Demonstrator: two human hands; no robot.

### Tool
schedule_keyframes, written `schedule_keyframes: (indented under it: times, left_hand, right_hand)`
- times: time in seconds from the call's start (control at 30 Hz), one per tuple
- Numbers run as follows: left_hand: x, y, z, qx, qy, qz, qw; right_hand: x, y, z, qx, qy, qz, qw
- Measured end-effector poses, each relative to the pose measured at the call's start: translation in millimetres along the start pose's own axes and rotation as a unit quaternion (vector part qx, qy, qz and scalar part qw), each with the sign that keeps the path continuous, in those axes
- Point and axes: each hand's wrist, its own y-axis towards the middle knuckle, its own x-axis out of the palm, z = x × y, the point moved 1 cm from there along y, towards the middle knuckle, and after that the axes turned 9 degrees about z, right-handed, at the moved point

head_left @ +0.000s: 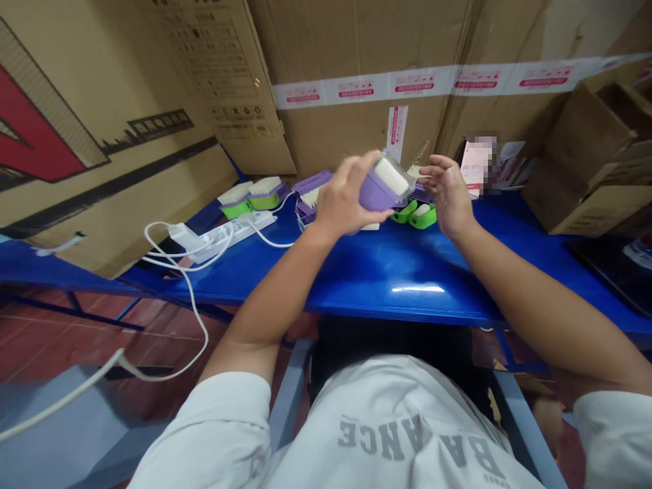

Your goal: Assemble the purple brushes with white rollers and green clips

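Head cam, fwd/down over table point(402, 272)

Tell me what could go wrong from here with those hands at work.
The purple item might slip, since only the left hand grips it; the right hand is open and apart. The left arm could perhaps snag the white cable hanging past the table edge, tugging the power strip.
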Motion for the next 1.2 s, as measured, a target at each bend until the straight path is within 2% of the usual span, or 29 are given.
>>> schedule_keyframes:
  times: [0.1, 0.2, 0.3, 0.4, 0.47, 0.57, 0.7, 0.83, 1.03, 1.13, 1.2]
  left_hand:
    - [-15.7, 11.0, -32.1, -0.072, 0.047, 0.056, 0.995]
    - [-29.9, 18.1, -71.9, -0.127, 0.083, 0.076, 0.986]
    - [-42.3, 21.1, -112.8, -0.2, 0.088, 0.167, 0.961]
    - [-46.9, 24.8, -152.5, -0.256, 0.074, 0.206, 0.942]
    - [-44.5, 30.2, -177.9, -0.279, 0.057, 0.192, 0.939]
    - [-35.0, 41.6, -208.1, -0.266, 0.041, 0.144, 0.952]
    - [-17.2, 52.3, -225.8, -0.248, 0.058, 0.07, 0.965]
    - [0.1, 54.1, -233.2, -0.278, 0.093, -0.011, 0.956]
    - [11.7, 59.5, -245.9, -0.295, 0.098, -0.053, 0.949]
    - [9.3, 61.1, -244.8, -0.285, 0.104, -0.086, 0.949]
    - [4.7, 62.1, -239.4, -0.274, 0.101, -0.08, 0.953]
  right_hand:
    - [4.6, -5.8, -9.5, -0.018, -0.017, 0.003, 1.0]
    - [7.3, -9.6, -20.8, -0.02, -0.059, -0.005, 0.998]
    - [8.8, -10.6, -31.6, -0.022, -0.066, -0.005, 0.998]
    - [9.2, -9.0, -38.0, -0.027, -0.071, -0.008, 0.997]
    - [8.5, -7.3, -39.4, -0.023, -0.081, -0.003, 0.996]
    - [7.1, -5.0, -38.8, -0.009, -0.1, 0.007, 0.995]
    - [7.2, -4.6, -37.7, -0.009, -0.099, 0.009, 0.995]
    - [10.0, -6.7, -38.9, 0.003, -0.106, -0.002, 0.994]
    - [13.0, -11.0, -40.1, 0.011, -0.108, -0.032, 0.994]
    - [12.7, -11.9, -41.8, 0.0, -0.11, -0.039, 0.993]
    - [11.5, -11.6, -44.2, -0.01, -0.114, -0.039, 0.993]
